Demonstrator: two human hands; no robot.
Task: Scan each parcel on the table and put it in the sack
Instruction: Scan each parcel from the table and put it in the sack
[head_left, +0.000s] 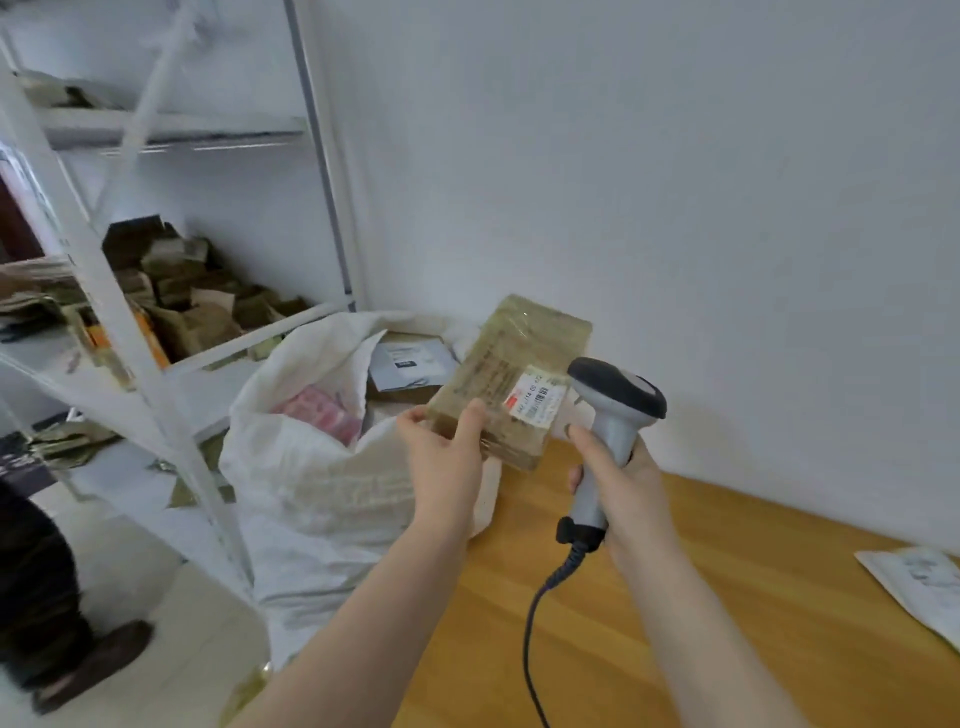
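You are holding a brown taped parcel in your left hand, thumb on top and fingers curling under its near corner, so that hand is clamped on it. The parcel is hanging in the air over the far corner of the wooden surface, right at the open mouth of the white sack, which is standing on the floor at 8 o'clock from the parcel. Its white label is facing up at the 3 o'clock end. Your right hand is wrapping tight around the grey handle of the scanner, whose dark head is sitting just beside the label; whether the two are touching, I cannot tell. The black cable is trailing down towards 6 o'clock. Inside the sack, a pink packet and a grey packet are showing. A flat pale mailer is lying on the surface at 4 o'clock from your right hand. A white shelf rack carrying cardboard is standing at 10 o'clock.
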